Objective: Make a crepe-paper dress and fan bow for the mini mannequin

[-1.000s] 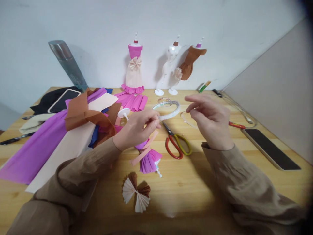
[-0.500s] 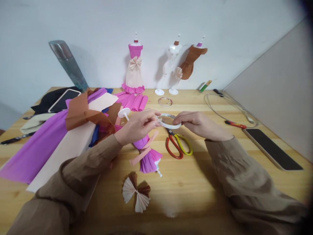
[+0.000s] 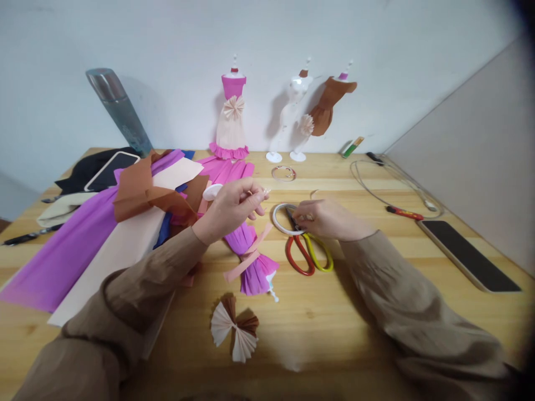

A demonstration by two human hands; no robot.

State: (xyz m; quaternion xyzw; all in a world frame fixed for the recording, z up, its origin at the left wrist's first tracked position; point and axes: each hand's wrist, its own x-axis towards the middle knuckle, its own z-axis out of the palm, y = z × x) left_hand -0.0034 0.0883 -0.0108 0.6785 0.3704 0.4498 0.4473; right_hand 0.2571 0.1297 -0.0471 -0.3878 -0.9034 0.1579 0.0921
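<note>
My left hand (image 3: 236, 206) is closed in a pinch, with a small pale piece of tape (image 3: 267, 191) showing at the fingertips. To its right, my right hand (image 3: 320, 217) has its fingers curled at the edge of a narrow white tape roll (image 3: 276, 223). That roll lies over the blades of the scissors (image 3: 300, 262), which have one red and one yellow handle. Below my left hand a small mannequin lies on its side, wearing a purple crepe paper dress (image 3: 253, 273) with a pink strip around it. Nearer me is a pleated brown and cream paper bow (image 3: 234, 328).
Crepe paper sheets (image 3: 79, 250) pile up on the left beside a phone (image 3: 112, 171) and a tilted bottle (image 3: 119, 111). Mannequins, one in a pink dress (image 3: 233, 120), stand along the wall. A bracelet-like ring (image 3: 283, 173), a cable (image 3: 368, 189) and another phone (image 3: 468, 256) are also there.
My hands have moved apart. The tape roll, held up between both hands before, is now lower over the scissors at my right hand. A small piece of tape shows at my left fingertips.
</note>
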